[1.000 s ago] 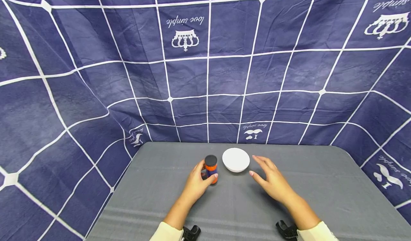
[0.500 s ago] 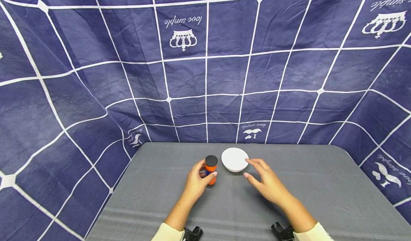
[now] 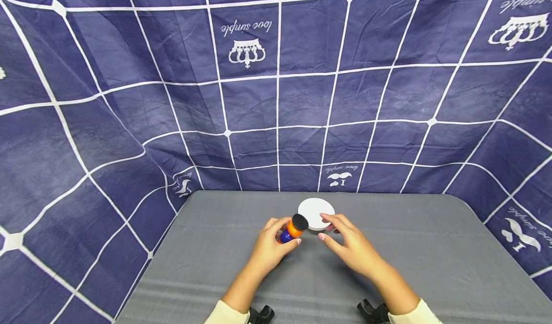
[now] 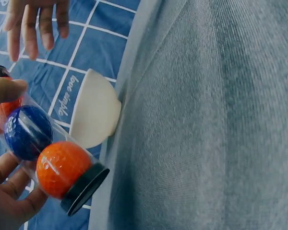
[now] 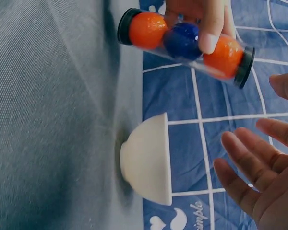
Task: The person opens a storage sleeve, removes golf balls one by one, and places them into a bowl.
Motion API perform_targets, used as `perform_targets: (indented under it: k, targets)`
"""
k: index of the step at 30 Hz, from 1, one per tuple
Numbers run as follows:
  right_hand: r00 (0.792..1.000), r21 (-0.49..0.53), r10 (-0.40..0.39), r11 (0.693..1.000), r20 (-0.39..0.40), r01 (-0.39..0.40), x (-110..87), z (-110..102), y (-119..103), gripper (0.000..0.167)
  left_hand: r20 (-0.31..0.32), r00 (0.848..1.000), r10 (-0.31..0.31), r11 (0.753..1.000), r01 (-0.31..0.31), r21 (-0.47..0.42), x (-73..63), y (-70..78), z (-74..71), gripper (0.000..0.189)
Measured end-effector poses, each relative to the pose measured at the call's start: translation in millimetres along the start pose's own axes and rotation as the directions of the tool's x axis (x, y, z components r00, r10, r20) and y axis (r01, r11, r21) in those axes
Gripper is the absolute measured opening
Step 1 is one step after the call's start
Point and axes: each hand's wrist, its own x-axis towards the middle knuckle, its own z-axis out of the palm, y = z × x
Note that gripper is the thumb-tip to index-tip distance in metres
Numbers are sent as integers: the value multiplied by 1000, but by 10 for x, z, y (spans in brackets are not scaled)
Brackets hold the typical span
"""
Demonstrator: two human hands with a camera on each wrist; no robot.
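Note:
My left hand (image 3: 268, 247) grips a clear tube of balls (image 3: 295, 226), thumb on one side and fingers on the other. Orange, blue and orange balls sit in a row inside the tube (image 4: 62, 165), with a black cap at each end. It is tilted, its top leaning right toward the white bowl (image 3: 311, 210). In the right wrist view the bowl (image 5: 146, 160) stands upright on the grey cloth. My right hand (image 3: 357, 248) is held with fingers spread and bent a little, holding nothing. Its fingertips overlap the bowl's right edge in the head view.
A grey cloth (image 3: 207, 247) covers the tabletop. Behind it and at both sides hangs a blue curtain (image 3: 310, 98) with white grid lines. Each wrist wears a black camera mount, like the one at the left wrist (image 3: 260, 314).
The tube, upright before, now tilts to the right and is raised in my left hand. My right hand has moved left, its fingertips coming over the bowl's right edge.

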Motion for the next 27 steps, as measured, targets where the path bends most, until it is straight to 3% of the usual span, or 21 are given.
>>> perform_targets:
  k: [14,20,27]
  targets:
    - [998,121,-13,993,60,6,47,68,-102,50,46,993,104,988,-108,108,-43,122,59,52]
    - [997,146,-63,988,43,56,74,98,-102,44,64,989,133,981,-140,132,-53,154,79,52]
    - [996,148,-46,988,81,34,92,87,-104,41,76,986,151,976,-161,149,-54,143,85,53]
